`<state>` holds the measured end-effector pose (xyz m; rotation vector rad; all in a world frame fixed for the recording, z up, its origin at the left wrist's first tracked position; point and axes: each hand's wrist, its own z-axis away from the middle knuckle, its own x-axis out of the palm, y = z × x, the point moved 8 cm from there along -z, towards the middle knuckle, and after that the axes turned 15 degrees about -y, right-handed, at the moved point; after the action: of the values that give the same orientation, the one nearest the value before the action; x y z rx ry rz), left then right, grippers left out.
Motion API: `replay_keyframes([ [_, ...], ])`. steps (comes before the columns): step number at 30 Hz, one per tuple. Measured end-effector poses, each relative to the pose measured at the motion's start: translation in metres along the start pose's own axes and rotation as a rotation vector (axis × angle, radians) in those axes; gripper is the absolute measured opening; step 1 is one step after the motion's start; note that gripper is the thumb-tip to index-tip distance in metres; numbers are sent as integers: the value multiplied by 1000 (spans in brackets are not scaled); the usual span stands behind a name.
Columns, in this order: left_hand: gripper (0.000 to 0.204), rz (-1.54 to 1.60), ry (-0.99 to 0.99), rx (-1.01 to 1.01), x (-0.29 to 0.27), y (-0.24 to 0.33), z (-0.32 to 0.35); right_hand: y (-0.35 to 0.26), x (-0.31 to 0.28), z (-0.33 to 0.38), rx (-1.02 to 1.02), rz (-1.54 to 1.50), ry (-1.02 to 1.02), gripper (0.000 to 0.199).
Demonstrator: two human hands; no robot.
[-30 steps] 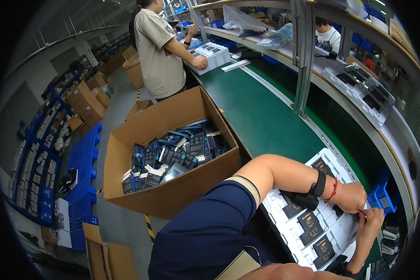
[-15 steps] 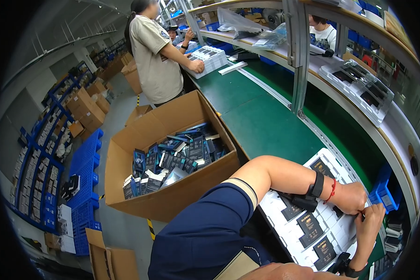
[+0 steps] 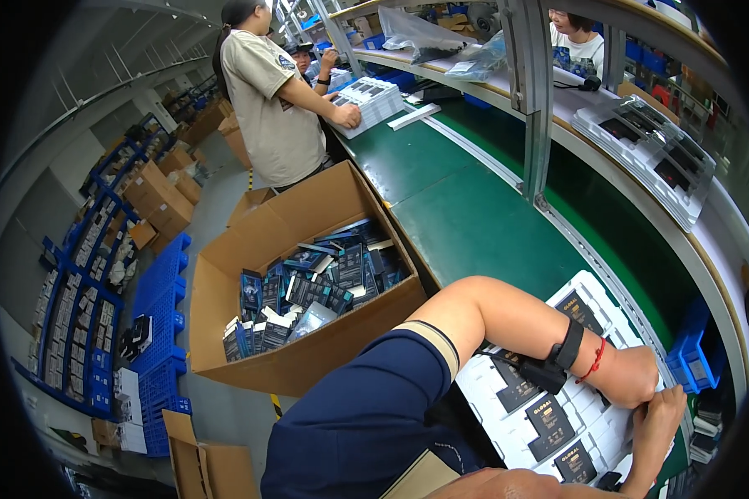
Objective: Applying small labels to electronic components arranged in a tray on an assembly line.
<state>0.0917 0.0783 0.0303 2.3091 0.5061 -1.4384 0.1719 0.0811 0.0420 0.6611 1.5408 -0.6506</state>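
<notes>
A white moulded tray lies in front of me at the lower right, with flat black phone-battery-like packs set in its recesses. My left arm reaches across it, and my left hand is closed above the tray's right side. My right hand meets it there, its fingers pinched together against the left hand's fingertips. Whatever lies between the fingers is too small and hidden to make out. My left forearm covers part of the tray and some of the packs.
An open cardboard carton full of small dark boxes stands left of the green bench. A blue bin sits beyond my hands. Clear trays lie on the shelf. A co-worker handles stacked white trays at the far end.
The view has shifted slightly. My hands stay together over the tray's right side, with the left hand a little lower in the picture. The far co-worker's hands remain at the stacked trays.
</notes>
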Motion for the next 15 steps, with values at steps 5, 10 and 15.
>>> replay_keyframes([
  [5, 14, 30, -118, 16, 12, 8, 0, -19, -36, 32, 0, -198, 2, 34],
  [10, 32, 98, -338, 18, 3, 17, 20, -22, -53, 59, -66, -200, 61, 35],
  [15, 55, 167, -448, 48, -16, 1, 48, -34, -56, 72, -124, -376, 184, 23],
])
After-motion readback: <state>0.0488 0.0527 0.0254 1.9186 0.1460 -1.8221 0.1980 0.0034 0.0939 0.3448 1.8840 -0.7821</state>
